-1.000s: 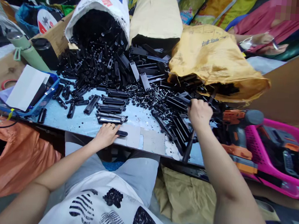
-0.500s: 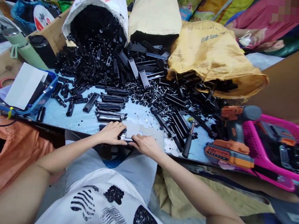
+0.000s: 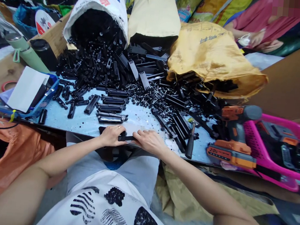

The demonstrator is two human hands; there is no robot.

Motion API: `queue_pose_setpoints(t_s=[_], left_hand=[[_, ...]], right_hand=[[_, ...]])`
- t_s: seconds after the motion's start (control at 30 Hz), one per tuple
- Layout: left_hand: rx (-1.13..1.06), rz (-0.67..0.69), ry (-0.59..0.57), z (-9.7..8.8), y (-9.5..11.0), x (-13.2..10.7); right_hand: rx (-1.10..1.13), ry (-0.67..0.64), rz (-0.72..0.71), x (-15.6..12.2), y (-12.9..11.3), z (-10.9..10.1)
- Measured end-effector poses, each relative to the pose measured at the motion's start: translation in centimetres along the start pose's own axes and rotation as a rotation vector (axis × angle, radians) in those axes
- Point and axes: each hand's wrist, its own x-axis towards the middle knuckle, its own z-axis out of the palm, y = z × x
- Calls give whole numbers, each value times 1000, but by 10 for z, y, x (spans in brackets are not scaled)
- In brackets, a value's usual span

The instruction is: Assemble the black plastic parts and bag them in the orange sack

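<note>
Both hands meet at the front edge of the blue-topped table, gripping one long black plastic part (image 3: 129, 138) held crosswise. My left hand (image 3: 113, 135) has its fingers closed round the left end. On the right end, the fingers of my right hand (image 3: 147, 140) are bent over the part, and its far tip is hidden under them. Another black piece (image 3: 102, 129) pokes out beside my left fingers. Just beyond lies a column of assembled black bars (image 3: 112, 117). Loose metal pins (image 3: 151, 95) are scattered farther back.
Three sacks spill black parts at the back: a white sack (image 3: 96, 2), a cream one (image 3: 156, 11) and a yellow one (image 3: 210, 51). At right are a screwdriver-like tool (image 3: 190, 142), a cordless drill (image 3: 234, 134) and a pink basket (image 3: 273, 175). A blue basket (image 3: 38, 108) stands left. Another person sits at back right.
The black part between my hands has turned and shows more of its side. My right hand has shifted slightly right and its fingers have moved over the part.
</note>
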Motion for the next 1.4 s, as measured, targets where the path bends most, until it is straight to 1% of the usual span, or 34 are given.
queue_pose_setpoints(t_s=[0.07,0.1,0.17,0.2,0.27,0.3,0.37,0.4,0.47,0.53,0.6,0.67,0.73,0.8,0.83,0.9,0.97,1.03,1.13,1.27,1.33,1.4], left_hand=[[18,45,-42,-2,7,10],[29,69,-44,-4,10,21],[71,62,-15,-7,12,55],[102,-8,0,-9,11,77],[185,-172,-41,-11,3,126],[210,-252,-66,-12,-3,148],[214,-305,-87,-11,-14,183],[209,-310,-95,-10,-18,193],[204,-294,-92,-7,-22,202],[209,-269,-67,-8,-20,194],[218,-237,-38,-12,-15,173],[195,-188,27,-21,-13,140],[126,-152,154,-31,-16,100],[51,-183,260,-41,-22,57],[16,-207,278,-44,-25,37],[-45,-238,254,-49,-30,4],[-73,-242,190,-49,-32,-16],[-50,-242,142,-47,-31,-23],[56,-240,107,-45,-27,-18],[191,-160,15,-48,-19,-9],[220,-107,-31,-49,-14,-9],[239,-73,-53,-49,-11,-10]], right_hand=[[42,37,-10,-3,9,14],[63,66,-13,-6,14,22],[90,131,-12,-11,21,38],[99,156,-9,-15,23,45],[115,177,1,-21,24,54],[125,172,5,-24,24,56],[144,163,36,-26,27,56],[148,167,71,-26,30,54],[137,198,188,-18,43,47],[108,234,337,-1,62,41],[82,242,467,26,80,37],[85,224,585,57,93,36],[130,186,699,86,97,37],[186,153,785,108,96,40],[208,141,807,114,96,43],[239,122,806,120,97,47],[265,101,783,117,101,51],[282,89,753,112,105,53],[295,95,691,103,106,54],[320,132,558,93,97,56],[335,154,512,87,92,58],[353,172,481,81,88,60]])
